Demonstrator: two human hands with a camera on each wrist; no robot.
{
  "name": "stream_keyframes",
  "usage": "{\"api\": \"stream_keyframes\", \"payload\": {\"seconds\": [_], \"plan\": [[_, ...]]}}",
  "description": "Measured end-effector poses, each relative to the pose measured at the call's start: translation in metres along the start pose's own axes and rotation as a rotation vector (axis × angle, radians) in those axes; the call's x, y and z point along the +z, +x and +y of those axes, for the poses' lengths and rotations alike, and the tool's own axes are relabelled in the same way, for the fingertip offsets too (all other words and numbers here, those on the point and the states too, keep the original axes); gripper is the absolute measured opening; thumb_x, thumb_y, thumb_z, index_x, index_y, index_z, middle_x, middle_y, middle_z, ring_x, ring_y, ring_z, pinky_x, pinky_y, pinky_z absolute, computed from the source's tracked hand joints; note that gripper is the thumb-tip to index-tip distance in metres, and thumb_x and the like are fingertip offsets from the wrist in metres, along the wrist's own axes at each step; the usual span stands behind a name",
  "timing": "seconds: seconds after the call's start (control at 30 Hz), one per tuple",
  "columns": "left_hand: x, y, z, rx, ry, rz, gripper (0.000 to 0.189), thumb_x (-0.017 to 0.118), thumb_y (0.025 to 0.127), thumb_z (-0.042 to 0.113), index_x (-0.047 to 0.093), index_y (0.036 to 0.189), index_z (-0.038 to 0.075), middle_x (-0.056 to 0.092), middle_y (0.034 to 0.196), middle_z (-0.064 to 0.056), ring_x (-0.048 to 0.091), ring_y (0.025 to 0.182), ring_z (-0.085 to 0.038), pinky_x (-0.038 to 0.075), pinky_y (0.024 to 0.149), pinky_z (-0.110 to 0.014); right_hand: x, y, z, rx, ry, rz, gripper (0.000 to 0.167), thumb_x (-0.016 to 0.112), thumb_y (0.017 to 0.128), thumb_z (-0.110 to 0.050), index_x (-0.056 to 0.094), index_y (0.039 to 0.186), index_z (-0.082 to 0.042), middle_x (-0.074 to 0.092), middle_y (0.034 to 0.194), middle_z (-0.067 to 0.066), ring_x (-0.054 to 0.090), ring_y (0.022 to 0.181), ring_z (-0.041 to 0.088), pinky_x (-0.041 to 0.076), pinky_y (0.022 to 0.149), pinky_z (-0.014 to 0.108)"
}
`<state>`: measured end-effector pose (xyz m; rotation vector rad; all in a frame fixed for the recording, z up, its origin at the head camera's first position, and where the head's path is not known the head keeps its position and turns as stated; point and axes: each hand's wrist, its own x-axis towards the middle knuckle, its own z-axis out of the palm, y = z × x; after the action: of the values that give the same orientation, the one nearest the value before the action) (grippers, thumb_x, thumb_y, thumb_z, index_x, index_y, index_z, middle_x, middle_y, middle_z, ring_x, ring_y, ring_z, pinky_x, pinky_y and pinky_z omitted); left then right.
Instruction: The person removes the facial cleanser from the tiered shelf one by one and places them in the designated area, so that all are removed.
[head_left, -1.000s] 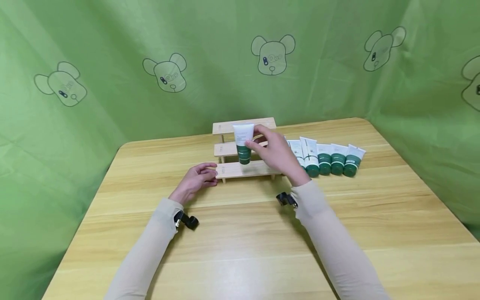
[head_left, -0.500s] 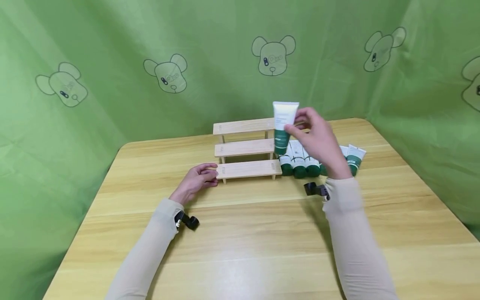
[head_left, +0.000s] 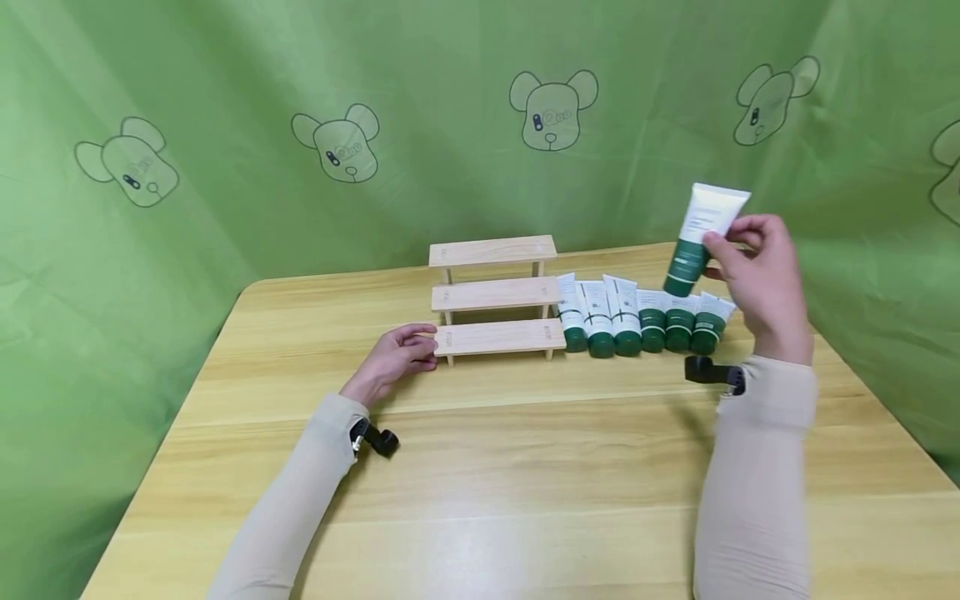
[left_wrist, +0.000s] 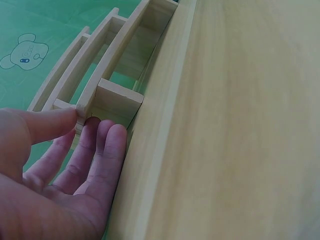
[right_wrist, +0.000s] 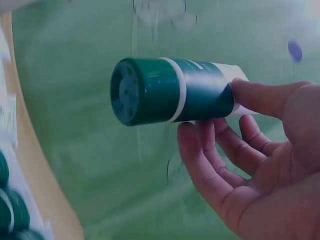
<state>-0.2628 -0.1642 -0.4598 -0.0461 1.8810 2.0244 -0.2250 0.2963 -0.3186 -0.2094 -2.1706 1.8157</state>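
Observation:
My right hand [head_left: 765,267] pinches a white-and-green squeeze tube [head_left: 701,242] between thumb and fingers, above the right end of a row of similar tubes. It tilts, with the green cap down and left; in the right wrist view the cap's round end [right_wrist: 126,92] faces the camera. My left hand [head_left: 393,358] grips the left end of the lowest step of a three-step wooden display stand [head_left: 498,337]. In the left wrist view, the thumb [left_wrist: 55,124] lies on the step's end and the fingers curl under it. No tube stands on the steps.
Several white-and-green tubes [head_left: 626,321] lie side by side right of the stand, caps toward me. The nearest one touches or nearly touches the stand. A wooden table [head_left: 480,483] bears everything, and a green curtain [head_left: 450,150] hangs behind and at both sides.
My right hand has carried the tube from in front of the stand to the right, over the row's right end, and tilted it. The left hand keeps its place on the stand.

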Motion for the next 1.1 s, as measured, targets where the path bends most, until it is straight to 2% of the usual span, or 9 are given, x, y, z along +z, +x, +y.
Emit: {"api": "stream_keyframes", "payload": {"seconds": [0.07, 0.2, 0.33, 0.5, 0.7, 0.87, 0.97, 1.1], "plan": [[0.000, 0.000, 0.000, 0.001, -0.003, 0.000, 0.043, 0.062, 0.099, -0.001, 0.053, 0.140, 0.001, 0.068, 0.104, -0.005, 0.069, 0.083, -0.019, 0.063, 0.084, -0.030, -0.013, 0.003, 0.009, 0.033, 0.070, 0.023, 0.026, 0.066, 0.100, -0.020, 0.044, 0.113, -0.022, 0.055, 0.112, -0.003, 0.063, 0.091, 0.005, 0.061, 0.071, 0.014], [0.000, 0.000, 0.000, 0.000, -0.007, 0.003, 0.042, 0.062, 0.099, -0.001, 0.054, 0.140, 0.001, 0.068, 0.104, -0.005, 0.069, 0.083, -0.019, 0.064, 0.084, -0.030, -0.037, 0.007, 0.028, 0.098, 0.093, 0.076, 0.026, 0.067, 0.099, -0.023, 0.045, 0.114, -0.024, 0.054, 0.110, -0.003, 0.061, 0.088, 0.005, 0.060, 0.069, 0.014], [0.000, -0.001, 0.000, 0.000, -0.005, 0.006, 0.042, 0.062, 0.099, -0.001, 0.054, 0.140, 0.001, 0.068, 0.104, -0.005, 0.069, 0.083, -0.020, 0.064, 0.083, -0.029, -0.055, 0.010, 0.046, 0.174, 0.058, 0.115, 0.025, 0.066, 0.100, -0.025, 0.046, 0.114, -0.027, 0.052, 0.109, -0.004, 0.059, 0.087, 0.005, 0.060, 0.068, 0.013], [0.000, -0.001, 0.000, -0.003, -0.001, 0.008, 0.042, 0.062, 0.099, -0.001, 0.054, 0.140, 0.002, 0.068, 0.103, -0.005, 0.069, 0.083, -0.020, 0.064, 0.083, -0.029, -0.071, 0.013, 0.067, 0.275, -0.005, 0.095, 0.026, 0.066, 0.100, -0.029, 0.045, 0.115, -0.031, 0.051, 0.111, -0.005, 0.057, 0.091, 0.005, 0.060, 0.070, 0.015], [0.001, 0.000, 0.000, 0.001, 0.004, 0.007, 0.041, 0.062, 0.099, -0.001, 0.054, 0.139, 0.002, 0.068, 0.103, -0.006, 0.069, 0.083, -0.020, 0.064, 0.083, -0.030, -0.083, 0.018, 0.095, 0.376, 0.002, 0.066, 0.028, 0.069, 0.098, -0.031, 0.046, 0.114, -0.029, 0.057, 0.102, -0.010, 0.063, 0.080, 0.001, 0.061, 0.069, 0.019], [0.002, 0.000, 0.000, 0.003, 0.008, 0.009, 0.040, 0.062, 0.099, -0.001, 0.055, 0.139, 0.002, 0.068, 0.102, -0.006, 0.069, 0.083, -0.020, 0.064, 0.083, -0.029, -0.089, 0.023, 0.112, 0.451, 0.019, 0.076, 0.024, 0.068, 0.099, -0.029, 0.047, 0.110, -0.028, 0.061, 0.083, -0.015, 0.065, 0.070, 0.004, 0.061, 0.064, 0.021], [0.002, 0.000, 0.001, 0.007, 0.010, 0.011, 0.040, 0.062, 0.099, -0.001, 0.055, 0.139, 0.001, 0.068, 0.103, -0.006, 0.069, 0.084, -0.020, 0.064, 0.083, -0.029, -0.090, 0.025, 0.120, 0.496, 0.020, 0.085, 0.021, 0.067, 0.099, -0.030, 0.048, 0.107, -0.027, 0.061, 0.074, -0.013, 0.064, 0.064, 0.007, 0.061, 0.059, 0.023], [0.001, 0.000, 0.000, 0.005, 0.010, 0.010, 0.041, 0.062, 0.099, -0.001, 0.055, 0.139, 0.001, 0.068, 0.102, -0.005, 0.069, 0.083, -0.020, 0.064, 0.083, -0.029, -0.087, 0.027, 0.129, 0.560, 0.032, 0.105, 0.020, 0.068, 0.098, -0.028, 0.050, 0.106, -0.022, 0.060, 0.072, -0.011, 0.062, 0.061, 0.007, 0.061, 0.056, 0.023]]}}
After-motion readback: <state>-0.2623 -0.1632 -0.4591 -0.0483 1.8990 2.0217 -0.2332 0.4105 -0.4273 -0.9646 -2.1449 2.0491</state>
